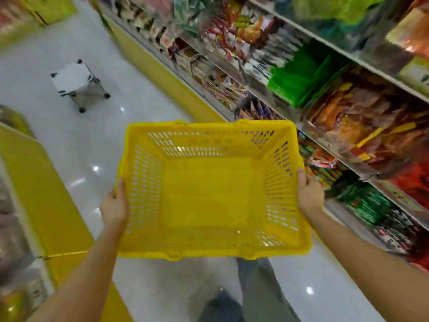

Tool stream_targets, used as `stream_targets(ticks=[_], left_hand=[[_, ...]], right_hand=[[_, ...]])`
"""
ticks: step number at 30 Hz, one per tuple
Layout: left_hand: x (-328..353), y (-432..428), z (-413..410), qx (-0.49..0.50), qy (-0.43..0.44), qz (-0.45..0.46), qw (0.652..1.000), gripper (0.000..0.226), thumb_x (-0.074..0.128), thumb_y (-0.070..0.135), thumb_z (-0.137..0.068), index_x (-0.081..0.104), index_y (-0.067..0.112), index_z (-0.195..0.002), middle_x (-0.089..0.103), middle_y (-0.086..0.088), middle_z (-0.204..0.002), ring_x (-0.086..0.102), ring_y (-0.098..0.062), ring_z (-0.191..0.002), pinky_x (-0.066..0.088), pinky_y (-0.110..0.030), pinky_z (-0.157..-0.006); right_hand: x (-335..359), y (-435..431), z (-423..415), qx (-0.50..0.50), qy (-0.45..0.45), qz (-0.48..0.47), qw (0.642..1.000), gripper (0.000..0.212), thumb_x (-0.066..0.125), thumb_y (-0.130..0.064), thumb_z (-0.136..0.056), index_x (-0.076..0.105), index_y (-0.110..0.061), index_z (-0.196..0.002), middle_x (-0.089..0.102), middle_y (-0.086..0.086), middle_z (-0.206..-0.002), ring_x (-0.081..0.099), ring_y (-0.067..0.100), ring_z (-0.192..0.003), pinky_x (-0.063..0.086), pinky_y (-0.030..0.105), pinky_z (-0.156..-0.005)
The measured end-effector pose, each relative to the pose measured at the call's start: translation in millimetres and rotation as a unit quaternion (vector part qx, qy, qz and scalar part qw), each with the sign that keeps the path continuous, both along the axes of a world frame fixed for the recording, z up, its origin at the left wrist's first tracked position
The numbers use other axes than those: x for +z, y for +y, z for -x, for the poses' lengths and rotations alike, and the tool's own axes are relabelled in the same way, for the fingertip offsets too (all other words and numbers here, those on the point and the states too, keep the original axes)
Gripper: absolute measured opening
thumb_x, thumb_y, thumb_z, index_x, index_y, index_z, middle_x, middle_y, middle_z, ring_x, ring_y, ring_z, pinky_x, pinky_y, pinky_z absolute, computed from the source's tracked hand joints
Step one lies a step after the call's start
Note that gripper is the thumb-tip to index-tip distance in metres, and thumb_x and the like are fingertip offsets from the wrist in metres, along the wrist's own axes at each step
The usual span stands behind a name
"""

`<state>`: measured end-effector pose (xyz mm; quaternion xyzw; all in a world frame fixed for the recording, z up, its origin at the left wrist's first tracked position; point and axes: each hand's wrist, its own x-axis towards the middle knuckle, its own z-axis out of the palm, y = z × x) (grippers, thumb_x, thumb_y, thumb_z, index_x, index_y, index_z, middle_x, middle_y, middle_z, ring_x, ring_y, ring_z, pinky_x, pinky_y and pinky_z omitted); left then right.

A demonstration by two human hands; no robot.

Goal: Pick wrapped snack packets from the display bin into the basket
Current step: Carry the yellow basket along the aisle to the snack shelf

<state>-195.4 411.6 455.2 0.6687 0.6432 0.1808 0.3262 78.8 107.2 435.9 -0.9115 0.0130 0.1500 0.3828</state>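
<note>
1. While both arms reach forward, the yellow basket (209, 126) hangs between the hands above the white tiled floor (81, 147), roughly level, with its mouth facing the camera.
2. Basket contents: only its own slotted walls and solid yellow bottom show; the bottom is visible in full.
3. Left hand (115, 205): grip clamped on the basket's left rim, thumb lying along the top edge, fingers wrapped under the outside and mostly hidden.
4. Right hand (310, 194): grip clamped on the right rim, thumb on the top edge, fingers curled down the outer side.
5. Snack packets (362, 126): stacked on the shelves (343, 54) to the right of the basket, apart from it. Orange-brown packs sit level with the basket's far corner, and green packs (299, 80) sit just beyond them. All are motion-blurred, so no labels can be read.
6. A display bin as such cannot be made out.
7. A small white stool (74, 80) stands on the floor, well beyond the basket to the left.
8. A yellow-sided display unit (46, 182) runs along the left edge.
</note>
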Motion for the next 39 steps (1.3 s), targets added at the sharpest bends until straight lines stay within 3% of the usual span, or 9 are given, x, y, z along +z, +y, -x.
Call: stream_targets(ticks=[2, 8, 15, 19, 21, 27, 30, 34, 39], left_hand=[[7.4, 22.6, -3.1, 0.026, -0.006, -0.012, 1.000, 0.057, 0.034, 0.041, -0.099, 0.062, -0.008, -0.102, 0.059, -0.036, -0.106, 0.054, -0.046, -0.107, 0.040, -0.046, -0.085], [22.5, 85.8, -4.9, 0.115, -0.034, -0.032, 0.992, 0.054, 0.032, 0.037, -0.101, 0.061, -0.009, -0.097, 0.059, -0.035, -0.103, 0.055, -0.044, -0.101, 0.038, -0.045, -0.082], [30.7, 186.3, 16.2, 0.208, -0.094, -0.031, 0.973, 0.054, 0.034, 0.034, -0.101, 0.055, -0.014, -0.089, 0.056, -0.040, -0.097, 0.053, -0.047, -0.095, 0.037, -0.048, -0.077], [37.9, 261.0, 22.2, 0.240, -0.130, -0.017, 0.962, 0.055, 0.036, 0.033, -0.100, 0.053, -0.019, -0.102, 0.052, -0.042, -0.111, 0.053, -0.045, -0.105, 0.038, -0.049, -0.085], [41.6, 302.5, 22.5, 0.248, -0.133, -0.021, 0.959, 0.056, 0.036, 0.032, -0.100, 0.049, -0.022, -0.106, 0.050, -0.043, -0.113, 0.047, -0.049, -0.111, 0.036, -0.050, -0.089], [50.5, 425.4, 3.8, 0.254, -0.132, -0.031, 0.958, 0.048, 0.037, 0.028, -0.100, 0.044, -0.003, -0.065, 0.042, -0.033, -0.073, 0.035, -0.023, -0.072, 0.020, -0.030, -0.059], [49.5, 487.0, -8.2, 0.249, -0.143, -0.030, 0.958, 0.048, 0.037, 0.027, -0.101, 0.054, -0.014, -0.082, 0.049, -0.033, -0.081, 0.038, -0.021, -0.076, 0.021, -0.027, -0.060], [51.7, 560.9, -21.3, 0.249, -0.115, -0.024, 0.961, 0.045, 0.033, 0.031, -0.101, 0.054, -0.006, -0.087, 0.055, -0.031, -0.094, 0.046, -0.026, -0.084, 0.033, -0.039, -0.076], [51.2, 647.4, -27.6, 0.259, -0.106, -0.025, 0.960, 0.053, 0.030, 0.034, -0.101, 0.056, -0.011, -0.110, 0.056, -0.031, -0.117, 0.051, -0.039, -0.111, 0.035, -0.039, -0.086]], right_hand=[[10.0, 44.4, -24.8, 0.043, -0.015, -0.009, 0.999, 0.051, 0.036, -0.039, -0.098, 0.055, 0.004, -0.117, 0.057, 0.030, -0.118, 0.052, 0.043, -0.111, 0.040, 0.041, -0.085], [36.5, 178.8, -77.4, 0.126, -0.062, 0.012, 0.990, 0.048, 0.034, -0.041, -0.098, 0.057, 0.001, -0.094, 0.059, 0.034, -0.105, 0.054, 0.046, -0.102, 0.039, 0.044, -0.081], [55.7, 354.7, -89.0, 0.235, -0.076, -0.030, 0.968, 0.054, 0.029, -0.045, -0.098, 0.059, -0.003, -0.114, 0.059, 0.027, -0.116, 0.052, 0.041, -0.109, 0.039, 0.043, -0.083], [67.0, 449.6, -87.2, 0.263, -0.084, -0.044, 0.960, 0.048, 0.029, -0.045, -0.098, 0.041, -0.014, -0.063, 0.051, 0.011, -0.068, 0.048, 0.030, -0.069, 0.025, 0.034, -0.063], [73.5, 494.9, -88.0, 0.272, -0.094, -0.042, 0.957, 0.046, 0.030, -0.045, -0.098, 0.029, -0.024, -0.057, 0.037, -0.001, -0.057, 0.036, 0.019, -0.055, 0.023, 0.034, -0.057], [79.2, 618.8, -104.9, 0.282, -0.112, -0.043, 0.952, 0.042, 0.031, -0.042, -0.099, 0.030, -0.031, -0.058, 0.037, -0.006, -0.058, 0.037, 0.016, -0.058, 0.025, 0.032, -0.057], [74.4, 679.8, -121.5, 0.280, -0.107, -0.058, 0.952, 0.046, 0.030, -0.043, -0.099, 0.041, -0.017, -0.062, 0.053, 0.010, -0.067, 0.050, 0.029, -0.073, 0.030, 0.037, -0.062], [71.6, 766.3, -139.5, 0.300, -0.099, -0.058, 0.947, 0.055, 0.028, -0.046, -0.098, 0.061, -0.002, -0.108, 0.059, 0.027, -0.113, 0.052, 0.041, -0.107, 0.038, 0.043, -0.087], [71.7, 875.5, -153.4, 0.333, -0.092, -0.053, 0.937, 0.058, 0.027, -0.049, -0.098, 0.061, -0.002, -0.104, 0.060, 0.023, -0.105, 0.054, 0.038, -0.102, 0.036, 0.039, -0.075]])
